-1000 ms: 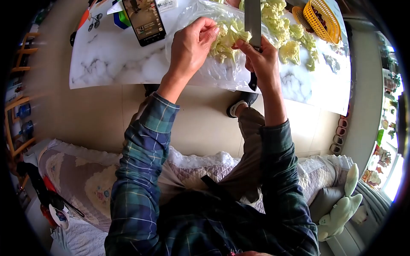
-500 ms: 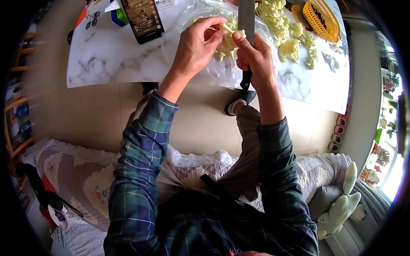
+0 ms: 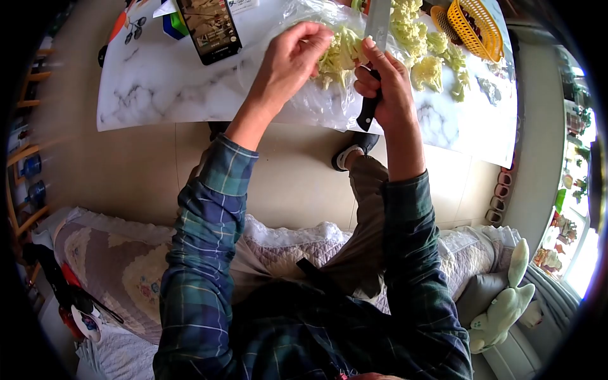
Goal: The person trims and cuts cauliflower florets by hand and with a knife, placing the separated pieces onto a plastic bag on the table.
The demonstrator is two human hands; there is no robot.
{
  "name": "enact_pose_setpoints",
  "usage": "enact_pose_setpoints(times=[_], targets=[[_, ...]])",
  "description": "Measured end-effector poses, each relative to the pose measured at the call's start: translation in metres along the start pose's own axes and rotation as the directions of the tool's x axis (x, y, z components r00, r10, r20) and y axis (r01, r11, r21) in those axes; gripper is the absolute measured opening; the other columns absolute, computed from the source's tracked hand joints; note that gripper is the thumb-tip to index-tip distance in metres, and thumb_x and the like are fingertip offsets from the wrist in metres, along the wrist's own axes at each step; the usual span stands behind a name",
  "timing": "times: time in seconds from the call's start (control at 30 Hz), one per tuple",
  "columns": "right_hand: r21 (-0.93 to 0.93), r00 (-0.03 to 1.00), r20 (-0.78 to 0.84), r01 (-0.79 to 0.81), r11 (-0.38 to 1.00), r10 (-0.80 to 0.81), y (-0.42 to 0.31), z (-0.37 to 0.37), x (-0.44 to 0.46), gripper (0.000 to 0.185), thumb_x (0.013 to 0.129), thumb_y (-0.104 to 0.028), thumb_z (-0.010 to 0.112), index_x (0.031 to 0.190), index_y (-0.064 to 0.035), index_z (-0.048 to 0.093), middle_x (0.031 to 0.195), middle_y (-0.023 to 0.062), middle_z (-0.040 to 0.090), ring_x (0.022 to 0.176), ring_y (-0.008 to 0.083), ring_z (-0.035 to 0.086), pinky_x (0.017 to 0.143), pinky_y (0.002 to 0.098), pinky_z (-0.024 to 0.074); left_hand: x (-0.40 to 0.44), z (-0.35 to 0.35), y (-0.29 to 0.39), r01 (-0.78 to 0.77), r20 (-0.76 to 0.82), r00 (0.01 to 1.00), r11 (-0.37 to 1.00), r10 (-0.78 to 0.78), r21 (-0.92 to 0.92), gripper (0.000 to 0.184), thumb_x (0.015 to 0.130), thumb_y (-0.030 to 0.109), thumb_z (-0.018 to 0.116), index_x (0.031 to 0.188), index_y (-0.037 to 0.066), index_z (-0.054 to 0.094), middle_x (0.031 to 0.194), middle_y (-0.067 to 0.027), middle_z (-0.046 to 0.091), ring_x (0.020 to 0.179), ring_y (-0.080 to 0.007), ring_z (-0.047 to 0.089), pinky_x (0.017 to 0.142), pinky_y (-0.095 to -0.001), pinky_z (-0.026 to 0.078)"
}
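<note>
Mostly pale yellow-green, knobbly cauliflower florets [image 3: 342,54]; right hand [image 3: 392,85] grips knife [image 3: 378,25].

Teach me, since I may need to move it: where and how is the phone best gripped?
I'd pinch the phone across its long edges at the near end, coming from the person's side: it is a narrow slab, that end is unobstructed, while a blue-and-green object lies by its left edge.

Knife [image 3: 378,24], black-handled, shiny blade pointing away, in right fingers [image 3: 366,81]; pale cauliflower [image 3: 342,54], loose clumps, between left fingers [image 3: 315,43] and right fingers, more beyond right fingers.
</note>
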State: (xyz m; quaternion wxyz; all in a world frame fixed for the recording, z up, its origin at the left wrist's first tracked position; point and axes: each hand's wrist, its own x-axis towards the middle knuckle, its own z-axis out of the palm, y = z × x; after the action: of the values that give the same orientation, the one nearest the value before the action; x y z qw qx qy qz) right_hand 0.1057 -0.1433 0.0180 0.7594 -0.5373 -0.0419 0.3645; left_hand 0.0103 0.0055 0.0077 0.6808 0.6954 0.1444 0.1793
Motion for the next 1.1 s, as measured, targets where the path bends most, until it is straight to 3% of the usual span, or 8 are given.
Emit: enact_pose_setpoints(times=[0.27, 0.47, 0.53, 0.6, 0.7, 0.73, 0.93, 1.1], targets=[[0.008, 0.999, 0.039, -0.029, 1.000, 0.029, 0.003, 0.008, -0.001, 0.022, 0.089, -0.023, 0.068, 0.087, -0.0029, 0.057, 0.070, -0.0017, 0.047, 0.050, 0.0023, 0.035, 0.042, 0.0191, 0.0292, 0.000, 0.002, -0.002, 0.078, 0.048, 0.996, 0.991, -0.074, -0.106, 0.025, 0.093, 0.024, 0.062, 0.109, 0.004, 0.064, 0.081, 0.0072, 0.061, 0.064, 0.0009, 0.044, 0.053, -0.0166, 0.035], [0.019, 0.996, -0.051, 0.072, 0.997, -0.071, -0.007, -0.007, 0.003, 0.022, 0.089, -0.021, 0.068, 0.087, -0.0020, 0.057, 0.073, -0.0003, 0.049, 0.050, 0.0020, 0.036, 0.042, 0.0193, 0.0293, 0.004, -0.008, -0.004, 0.129, 0.047, 0.989, 0.975, -0.140, 0.179, 0.023, 0.092, 0.021, 0.062, 0.108, 0.005, 0.067, 0.073, 0.0063, 0.060, 0.058, 0.0008, 0.040, 0.048, -0.0171, 0.032], [0.019, 0.997, -0.042, 0.061, 0.998, -0.060, -0.005, -0.006, 0.002, 0.024, 0.089, -0.022, 0.068, 0.090, -0.0012, 0.057, 0.075, 0.0011, 0.050, 0.050, 0.0020, 0.036, 0.042, 0.0190, 0.0293, 0.003, -0.004, -0.005, 0.071, -0.043, 0.997, 0.973, -0.063, 0.218, 0.024, 0.090, 0.022, 0.064, 0.104, 0.002, 0.066, 0.084, -0.0090, 0.067, 0.073, -0.0122, 0.061, 0.068, -0.0259, 0.049], [0.011, 1.000, 0.005, -0.003, 1.000, 0.003, -0.002, -0.001, 0.000, 0.025, 0.089, -0.023, 0.067, 0.092, -0.0012, 0.056, 0.076, 0.0019, 0.050, 0.051, 0.0021, 0.036, 0.042, 0.0186, 0.0291, 0.007, 0.002, -0.026, -0.202, -0.113, 0.965, 0.943, 0.239, 0.266, 0.025, 0.089, 0.024, 0.065, 0.105, 0.004, 0.066, 0.093, -0.0108, 0.067, 0.081, -0.0180, 0.065, 0.073, -0.0282, 0.051], [-0.026, 0.999, 0.003, -0.046, 0.999, 0.046, 0.001, 0.010, -0.003, 0.025, 0.090, -0.024, 0.067, 0.090, -0.0021, 0.055, 0.071, -0.0014, 0.046, 0.050, 0.0016, 0.034, 0.042, 0.0186, 0.0284, 0.007, 0.005, -0.020, -0.197, -0.068, 0.972, 0.936, 0.226, 0.292, 0.026, 0.087, 0.022, 0.067, 0.106, 0.004, 0.066, 0.095, -0.0123, 0.067, 0.087, -0.0216, 0.066, 0.074, -0.0311, 0.052], [-0.039, 0.998, 0.011, -0.062, 0.997, 0.063, 0.003, 0.011, -0.001, 0.024, 0.090, -0.024, 0.067, 0.089, -0.0025, 0.055, 0.070, -0.0028, 0.044, 0.050, 0.0014, 0.034, 0.042, 0.0186, 0.0282, 0.005, 0.007, -0.012, -0.078, -0.043, 0.995, 0.974, 0.089, 0.211, 0.026, 0.088, 0.017, 0.067, 0.109, 0.001, 0.064, 0.088, 0.0006, 0.064, 0.065, -0.0043, 0.052, 0.059, -0.0211, 0.044], [0.036, 1.000, 0.009, -0.020, 0.999, 0.020, 0.009, 0.021, -0.006, 0.016, 0.093, -0.019, 0.062, 0.099, -0.0052, 0.054, 0.075, -0.0042, 0.048, 0.055, 0.0012, 0.036, 0.045, 0.0172, 0.0305, 0.000, 0.007, 0.000, 0.141, 0.031, 0.990, 0.964, -0.137, -0.226, 0.024, 0.086, 0.023, 0.071, 0.096, 0.004, 0.061, 0.071, 0.0034, 0.057, 0.053, -0.0004, 0.042, 0.045, -0.0183, 0.031], [0.195, 1.000, 0.029, -0.016, 0.981, 0.010, 0.025, 0.020, -0.002, 0.014, 0.093, -0.014, 0.061, 0.101, -0.0045, 0.054, 0.075, -0.0044, 0.048, 0.057, 0.0013, 0.037, 0.046, 0.0169, 0.0305, 0.000, 0.013, -0.010, 0.046, -0.032, 0.998, 0.989, -0.051, -0.141, 0.026, 0.086, 0.025, 0.072, 0.093, 0.002, 0.061, 0.069, 0.0036, 0.057, 0.054, -0.0001, 0.042, 0.044, -0.0188, 0.030]])
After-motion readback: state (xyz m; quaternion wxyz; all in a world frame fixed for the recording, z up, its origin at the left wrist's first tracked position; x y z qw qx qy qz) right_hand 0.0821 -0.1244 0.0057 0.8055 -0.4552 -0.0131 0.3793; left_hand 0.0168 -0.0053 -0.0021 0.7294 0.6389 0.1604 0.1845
